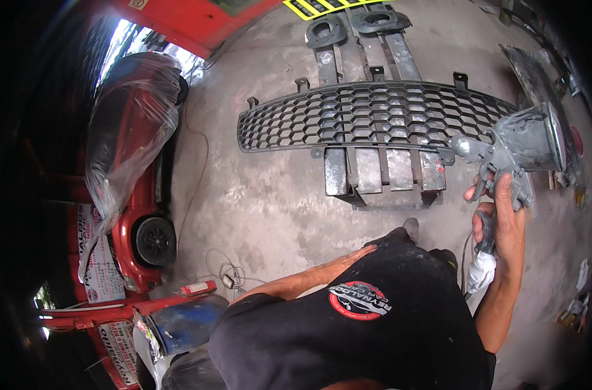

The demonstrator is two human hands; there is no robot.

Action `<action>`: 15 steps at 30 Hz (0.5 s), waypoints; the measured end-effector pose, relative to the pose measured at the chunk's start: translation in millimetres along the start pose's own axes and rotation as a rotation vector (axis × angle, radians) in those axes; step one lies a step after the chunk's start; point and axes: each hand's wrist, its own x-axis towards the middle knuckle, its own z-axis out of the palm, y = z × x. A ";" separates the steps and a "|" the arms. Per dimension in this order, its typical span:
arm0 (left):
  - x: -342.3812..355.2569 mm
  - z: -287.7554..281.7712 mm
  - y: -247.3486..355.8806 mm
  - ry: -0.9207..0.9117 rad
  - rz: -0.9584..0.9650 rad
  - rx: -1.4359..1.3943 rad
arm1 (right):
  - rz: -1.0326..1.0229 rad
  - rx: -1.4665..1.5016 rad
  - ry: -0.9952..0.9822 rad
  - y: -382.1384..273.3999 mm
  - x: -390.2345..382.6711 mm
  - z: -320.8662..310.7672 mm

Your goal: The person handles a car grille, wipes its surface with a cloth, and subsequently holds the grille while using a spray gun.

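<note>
My right hand (504, 214) grips a grey, paint-coated spray gun (500, 156) with a cup on top, its nozzle aimed left at the right end of a honeycomb grille (374, 110). Something white is wrapped low on the gun's handle, and a hose hangs below. The grille lies across a dark metal stand (335, 172). My left hand (365, 255) is down at my body, by the dark cloth of my clothing; its fingers are mostly hidden.
A red car (133, 247) under plastic sheeting stands left, near a blue drum (188, 322). Cables (227, 273) lie on the floor. Two dark trim pieces (380, 23) rest on the stand's far end, beside a yellow rack (315, 8). A panel (523, 71) stands right.
</note>
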 end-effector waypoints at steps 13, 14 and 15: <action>-69.9 -0.8 -12.9 -0.030 -0.017 -0.021 | -0.056 -0.197 0.423 34.6 -12.7 12.7; -76.4 -2.4 -12.9 -0.051 -0.038 -0.041 | -0.043 -0.203 0.337 30.4 -24.9 30.6; -82.9 -4.9 -14.6 -0.079 -0.007 0.035 | 0.079 -0.208 0.203 24.2 -31.6 38.1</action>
